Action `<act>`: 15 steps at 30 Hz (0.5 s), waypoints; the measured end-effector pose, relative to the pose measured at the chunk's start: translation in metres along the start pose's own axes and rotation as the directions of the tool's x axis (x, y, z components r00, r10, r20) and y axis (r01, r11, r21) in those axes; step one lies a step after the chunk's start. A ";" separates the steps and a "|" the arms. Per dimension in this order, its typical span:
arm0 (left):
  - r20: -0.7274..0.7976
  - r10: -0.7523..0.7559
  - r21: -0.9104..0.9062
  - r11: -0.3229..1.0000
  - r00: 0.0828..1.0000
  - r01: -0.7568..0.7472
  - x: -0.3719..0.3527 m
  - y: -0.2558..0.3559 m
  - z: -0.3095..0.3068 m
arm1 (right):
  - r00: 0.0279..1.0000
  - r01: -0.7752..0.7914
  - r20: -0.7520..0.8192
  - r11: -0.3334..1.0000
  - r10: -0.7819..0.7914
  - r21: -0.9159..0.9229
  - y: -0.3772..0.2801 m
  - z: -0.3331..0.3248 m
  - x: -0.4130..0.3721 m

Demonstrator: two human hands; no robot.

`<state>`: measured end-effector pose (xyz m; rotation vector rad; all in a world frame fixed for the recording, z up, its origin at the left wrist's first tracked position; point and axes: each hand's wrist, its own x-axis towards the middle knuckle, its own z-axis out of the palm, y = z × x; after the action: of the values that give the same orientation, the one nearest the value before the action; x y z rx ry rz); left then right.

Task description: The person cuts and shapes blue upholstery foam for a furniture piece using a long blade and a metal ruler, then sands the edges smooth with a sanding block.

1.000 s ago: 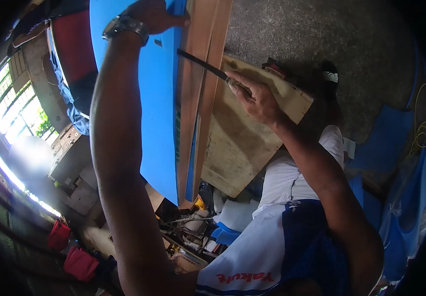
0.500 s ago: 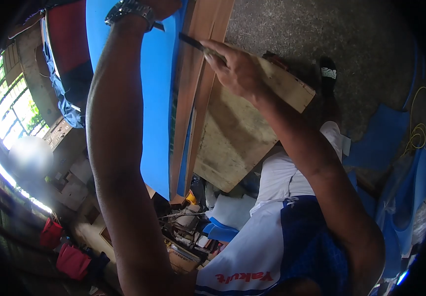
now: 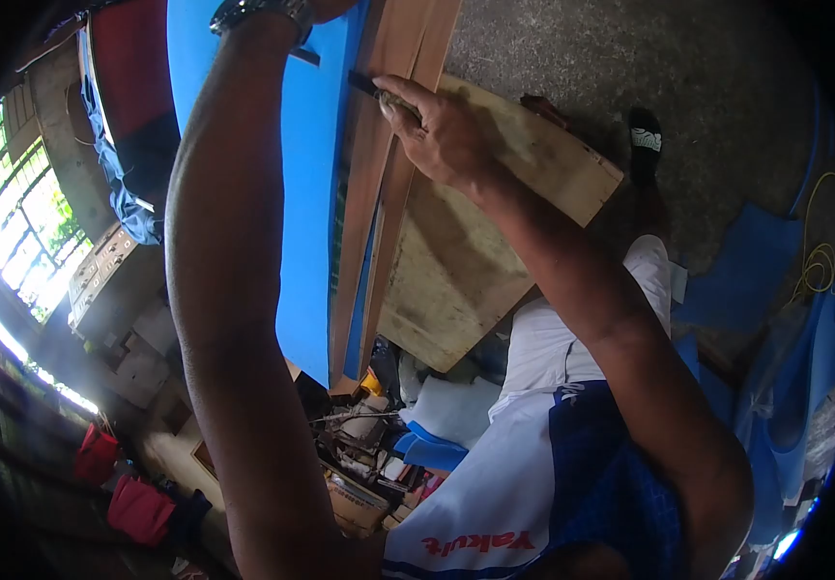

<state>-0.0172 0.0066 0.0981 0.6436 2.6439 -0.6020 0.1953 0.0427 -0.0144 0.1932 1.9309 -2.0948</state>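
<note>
My right hand [image 3: 442, 135] is closed around the brownish handle of a narrow, dark-bladed tool that looks like a knife [image 3: 363, 84]. Its blade meets the right edge of a blue sheet [image 3: 306, 193], above the reddish-brown wooden boards [image 3: 371, 184]. At the top edge of the view, my left hand [image 3: 329, 8] is mostly cut off and its fingers are hidden. It is over the upper part of the blue sheet, with a watch on the wrist. A short dark strip [image 3: 304, 57] shows on the sheet below that wrist.
A worn plywood panel [image 3: 475, 242] lies right of the boards. Below are a cluttered heap [image 3: 364, 445] and blue foam-like pieces [image 3: 427, 450]. More blue sheeting [image 3: 741, 266] and a coiled yellow cord [image 3: 817, 271] lie on the floor at right. A barred window [image 3: 26, 213] is at left.
My right hand has shifted left with the tool, bringing the blade to the blue sheet's edge. My left wrist has moved slightly upward, and more of the dark strip shows.
</note>
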 end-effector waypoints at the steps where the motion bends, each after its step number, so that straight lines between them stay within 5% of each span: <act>1: -0.013 0.004 0.007 1.000 1.000 -0.004 0.004 -0.003 0.005 | 1.000 0.003 0.000 1.000 -0.003 -0.016 -0.002 0.001 0.000; 4: 0.002 0.011 -0.011 1.000 1.000 -0.011 0.002 -0.001 0.001 | 0.968 0.205 -0.147 0.979 -0.203 -0.005 0.033 0.011 -0.036; 10: -0.030 -0.016 -0.015 1.000 0.999 0.016 0.006 -0.006 0.010 | 0.993 -0.115 0.025 0.981 0.113 0.157 0.038 -0.008 -0.102; 15: -0.019 -0.010 0.017 1.000 1.000 0.010 0.001 0.001 0.004 | 0.989 0.127 -0.084 0.987 -0.120 0.095 0.033 0.022 -0.042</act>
<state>-0.0167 0.0060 0.0939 0.6446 2.6638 -0.6248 0.2472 0.0242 -0.0321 0.1823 1.9288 -2.2986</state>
